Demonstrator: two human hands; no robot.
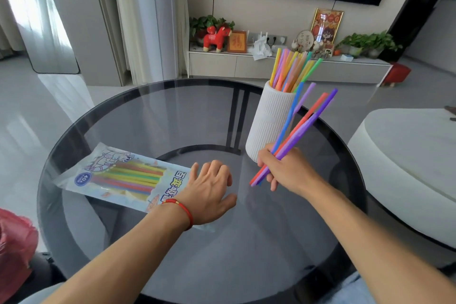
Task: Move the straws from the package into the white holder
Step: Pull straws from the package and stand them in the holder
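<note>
The straw package (118,175), a clear printed bag with several coloured straws inside, lies flat on the left of the round glass table (172,116). My left hand (209,192) rests palm down on the package's right end, fingers spread. My right hand (283,170) grips a bundle of several straws (303,123), blue, purple and red, tilted up to the right. The bundle sits just right of and in front of the white ribbed holder (269,126). The holder stands upright at the table's far right and has several coloured straws (293,69) fanned out of its top.
A white rounded seat (407,160) sits close to the table's right side. A red bag (14,249) lies at the lower left. Beyond the table stands a TV cabinet (246,64) with plants, a red toy horse and frames.
</note>
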